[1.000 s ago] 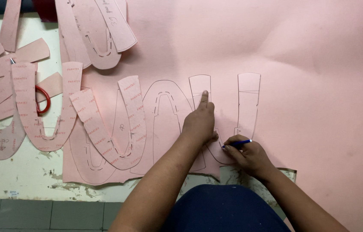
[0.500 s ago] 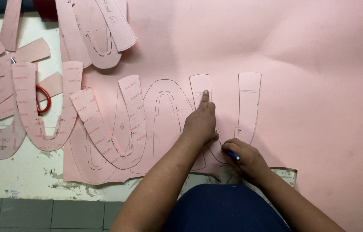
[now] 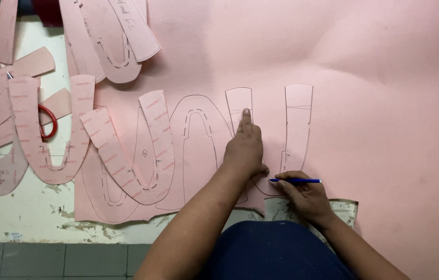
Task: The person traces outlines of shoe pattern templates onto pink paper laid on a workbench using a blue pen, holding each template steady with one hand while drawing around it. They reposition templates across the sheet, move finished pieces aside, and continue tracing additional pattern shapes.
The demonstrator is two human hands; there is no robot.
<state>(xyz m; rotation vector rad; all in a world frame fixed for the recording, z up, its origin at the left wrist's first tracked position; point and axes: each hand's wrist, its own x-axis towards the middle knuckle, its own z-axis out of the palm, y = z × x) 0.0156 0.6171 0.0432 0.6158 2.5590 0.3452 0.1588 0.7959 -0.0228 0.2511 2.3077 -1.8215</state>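
A large pink sheet (image 3: 333, 57) covers the table. On it lies a U-shaped pink pattern piece (image 3: 298, 124). My left hand (image 3: 244, 148) presses flat on the left arm of that piece, index finger stretched up along it. My right hand (image 3: 305, 196) grips a blue pen (image 3: 296, 180), its tip at the inner bottom curve of the U, close to my left thumb. Drawn outlines of another U shape (image 3: 199, 140) show on the sheet to the left.
Several loose pink U-shaped cutouts (image 3: 126, 150) lie at the left, more at the top left (image 3: 110, 41). Red-handled scissors (image 3: 48, 122) lie partly under them. The worn white table edge (image 3: 32, 218) runs along the bottom left, with grey floor tiles below.
My right hand has shifted the pen along the bottom curve of the U piece; the pen now lies nearly level, tip pointing left. My left hand keeps pressing in place.
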